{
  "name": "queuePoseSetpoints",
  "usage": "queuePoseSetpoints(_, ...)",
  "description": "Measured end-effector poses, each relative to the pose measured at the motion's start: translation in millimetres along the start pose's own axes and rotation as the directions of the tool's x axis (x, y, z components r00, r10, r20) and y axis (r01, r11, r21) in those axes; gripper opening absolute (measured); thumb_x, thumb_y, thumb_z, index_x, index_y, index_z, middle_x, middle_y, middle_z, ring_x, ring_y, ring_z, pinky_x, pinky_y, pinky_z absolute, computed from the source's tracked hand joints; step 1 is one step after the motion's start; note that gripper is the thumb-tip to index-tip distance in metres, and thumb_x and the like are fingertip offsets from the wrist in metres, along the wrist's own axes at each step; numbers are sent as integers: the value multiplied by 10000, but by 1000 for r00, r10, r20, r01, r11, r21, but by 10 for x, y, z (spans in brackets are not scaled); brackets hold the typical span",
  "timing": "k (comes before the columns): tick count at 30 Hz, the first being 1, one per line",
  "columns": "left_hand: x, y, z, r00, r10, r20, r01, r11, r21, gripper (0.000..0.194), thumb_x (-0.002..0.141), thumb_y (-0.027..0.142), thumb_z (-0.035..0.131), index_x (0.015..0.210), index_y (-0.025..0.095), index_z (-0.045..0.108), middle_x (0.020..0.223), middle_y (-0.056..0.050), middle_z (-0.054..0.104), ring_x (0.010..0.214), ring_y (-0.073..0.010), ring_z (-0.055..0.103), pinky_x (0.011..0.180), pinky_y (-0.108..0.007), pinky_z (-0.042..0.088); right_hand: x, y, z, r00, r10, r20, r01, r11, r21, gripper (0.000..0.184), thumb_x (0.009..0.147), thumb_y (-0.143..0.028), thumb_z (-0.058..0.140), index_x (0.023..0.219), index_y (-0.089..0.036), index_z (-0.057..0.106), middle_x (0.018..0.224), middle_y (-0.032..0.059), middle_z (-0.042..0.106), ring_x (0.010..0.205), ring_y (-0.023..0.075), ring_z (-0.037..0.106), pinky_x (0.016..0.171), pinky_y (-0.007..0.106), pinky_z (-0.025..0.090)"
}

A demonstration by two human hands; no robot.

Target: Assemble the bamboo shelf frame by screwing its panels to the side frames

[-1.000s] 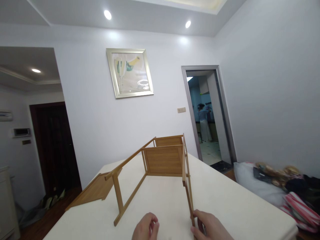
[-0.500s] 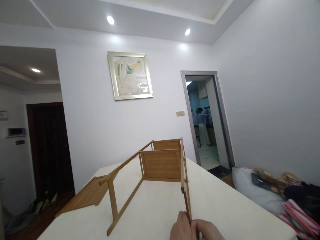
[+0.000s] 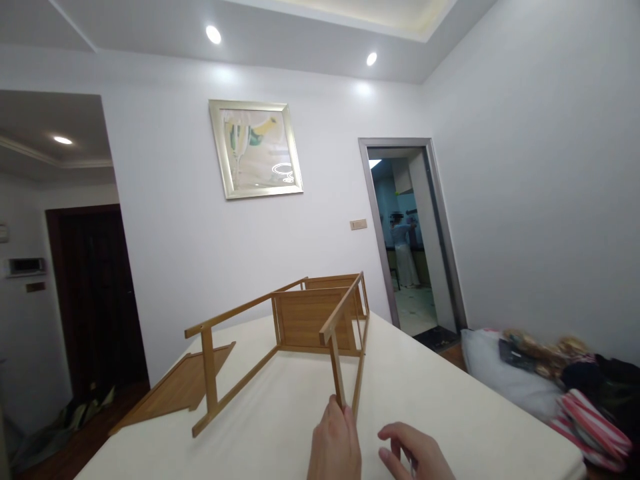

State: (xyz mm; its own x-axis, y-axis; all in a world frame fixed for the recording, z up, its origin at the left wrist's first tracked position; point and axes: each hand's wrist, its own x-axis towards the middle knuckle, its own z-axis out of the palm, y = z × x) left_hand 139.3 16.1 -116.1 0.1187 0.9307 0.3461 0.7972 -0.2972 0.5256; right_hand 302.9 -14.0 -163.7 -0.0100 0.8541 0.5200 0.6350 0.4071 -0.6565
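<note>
A wooden shelf rack (image 3: pixel 315 323) lies on its side on the white table (image 3: pixel 400 387), its near end facing me. My left hand (image 3: pixel 334 443) is closed round the lower end of the rack's near right crosspiece. Just to the right, apart from the rack, my right hand (image 3: pixel 417 453) has curled fingers; a small glint shows among them, but what it is I cannot make out. A separate wooden panel (image 3: pixel 175 387) lies at the table's left edge, partly behind the rack's left side frame (image 3: pixel 209 367).
Beyond the table, a doorway (image 3: pixel 410 233) shows a person (image 3: pixel 404 250) standing in another room. On the right, a white bag (image 3: pixel 487 373) and a striped red and white cloth (image 3: pixel 593 427) lie with other items. A framed picture (image 3: pixel 257 150) hangs on the wall.
The rack's right side frame has swung left and upward at its near end. My left hand has come over to grip it, and my right hand has let go and moved right.
</note>
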Motion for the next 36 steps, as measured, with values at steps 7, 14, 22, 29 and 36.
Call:
queuePoseSetpoints(7,-10,-638,-278,996,-85,-12,84,996,-41,286,964,263,201,942,204,480,857,-124,679,818,-259,672,716,-335,440,8,-12,5,999,-9,36,10,1000,-25,313,889,-457,478,910,-214,674,778,49,685,687,176,614,696,283,495)
queuePoseSetpoints(14,-94,-1123,-477,986,-167,-4,165,978,-128,257,950,311,284,919,204,515,859,-113,709,841,-244,682,722,-292,453,7,-29,-16,998,-16,63,20,998,-61,316,898,-446,460,904,-207,666,759,46,676,660,170,596,688,293,493)
queuePoseSetpoints(22,-226,-1170,-370,982,-186,-20,179,964,-194,276,947,310,249,898,204,500,820,-101,674,787,-235,642,713,-313,436,48,-56,-16,987,-24,161,45,991,-126,291,904,-405,447,895,-211,664,759,32,668,680,170,604,691,288,467)
queuePoseSetpoints(29,-232,-1200,-267,972,-227,-57,200,932,-303,163,889,298,411,871,195,537,827,-55,673,808,-210,636,748,-291,455,418,75,83,961,82,265,-4,959,-284,199,814,-248,497,901,-204,670,801,33,669,750,184,613,721,296,430)
queuePoseSetpoints(36,-161,-1300,-173,959,-282,1,269,914,-305,102,772,163,535,827,177,620,823,-39,686,818,-203,658,778,-273,466,1472,481,453,975,180,132,-140,953,-269,386,837,-316,510,1167,-136,596,1084,111,676,926,219,639,831,321,441)
